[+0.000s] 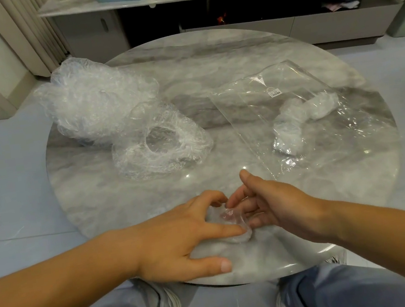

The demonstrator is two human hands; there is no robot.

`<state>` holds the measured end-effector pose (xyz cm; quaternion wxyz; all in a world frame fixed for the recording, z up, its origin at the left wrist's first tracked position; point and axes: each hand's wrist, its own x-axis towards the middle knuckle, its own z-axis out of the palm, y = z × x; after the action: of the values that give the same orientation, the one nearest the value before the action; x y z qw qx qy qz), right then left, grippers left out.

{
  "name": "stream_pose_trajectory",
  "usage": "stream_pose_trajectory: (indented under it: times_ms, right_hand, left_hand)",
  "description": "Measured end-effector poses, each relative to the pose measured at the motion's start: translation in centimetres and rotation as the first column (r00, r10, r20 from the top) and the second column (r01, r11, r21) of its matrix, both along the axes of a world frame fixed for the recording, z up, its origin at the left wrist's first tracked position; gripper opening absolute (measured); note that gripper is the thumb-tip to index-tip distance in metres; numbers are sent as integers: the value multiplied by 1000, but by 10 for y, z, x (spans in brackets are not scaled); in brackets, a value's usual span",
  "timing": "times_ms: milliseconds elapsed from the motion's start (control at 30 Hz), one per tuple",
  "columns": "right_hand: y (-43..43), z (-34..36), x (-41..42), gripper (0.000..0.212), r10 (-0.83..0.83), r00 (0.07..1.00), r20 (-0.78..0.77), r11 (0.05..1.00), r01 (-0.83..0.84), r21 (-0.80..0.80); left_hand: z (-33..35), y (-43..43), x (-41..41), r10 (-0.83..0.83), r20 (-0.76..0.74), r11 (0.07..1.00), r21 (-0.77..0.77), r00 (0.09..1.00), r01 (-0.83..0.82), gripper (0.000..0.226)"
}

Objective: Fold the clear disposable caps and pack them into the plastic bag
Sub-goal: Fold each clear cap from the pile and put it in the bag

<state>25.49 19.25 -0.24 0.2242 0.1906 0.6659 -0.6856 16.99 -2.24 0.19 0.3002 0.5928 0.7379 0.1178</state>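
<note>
At the near edge of the round marble desk (200, 179), both hands met over a small crumpled clear cap (231, 220). The left hand (179, 237) lay partly on it, fingers (222, 231) spread and pressing its film down, thumb flat on the desk; the right hand (276, 208) pinched the cap's upper edge with its fingertips. How the cap was folded could not be made out, since the hands covered most of it. Farther right lay the clear plastic bag (306, 102), flat, bearing a small barcode label (275, 92), with two rolled caps (303, 118) inside it. Left of centre sat an unfolded cap (161, 146), its elastic opening facing up, and behind it, touching, a larger heap of loose caps (93, 103) overhanging the desk's far-left edge. Beyond the desk stood a low cabinet (244, 33), its cluttered top cut off by the frame. Below, shoes showed, blurred.
</note>
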Motion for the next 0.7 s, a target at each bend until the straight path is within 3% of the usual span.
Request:
stream_pose_trajectory:
  times_ms: [100,200,233,300,400,500,700]
  right_hand:
    - [1,-1,3,82,108,994,-21,991,-107,75]
    - [1,-1,11,79,313,945,-96,919,-276,283]
    - [1,0,14,75,446,886,-126,828,-354,436]
    - [1,-2,20,69,688,709,-156,580,-408,705]
    - [2,-15,27,73,825,542,-159,378,-320,869]
    - [7,-29,28,76,871,482,-89,235,-250,939]
    - [0,-42,33,80,913,407,11,83,-212,974]
  left_hand:
    - [-1,-3,-9,240,271,936,190,932,-296,48]
    - [-2,1,-17,389,482,833,179,785,-523,52]
    - [-4,1,-19,399,472,842,151,786,-518,54]
    - [-9,-1,-22,345,321,915,96,882,-392,55]
    - [-16,-4,-25,265,100,964,-12,959,-265,52]
    - [-17,0,-25,314,3,949,-39,950,-313,57]
    - [-21,18,-27,507,4,861,54,862,-506,22]
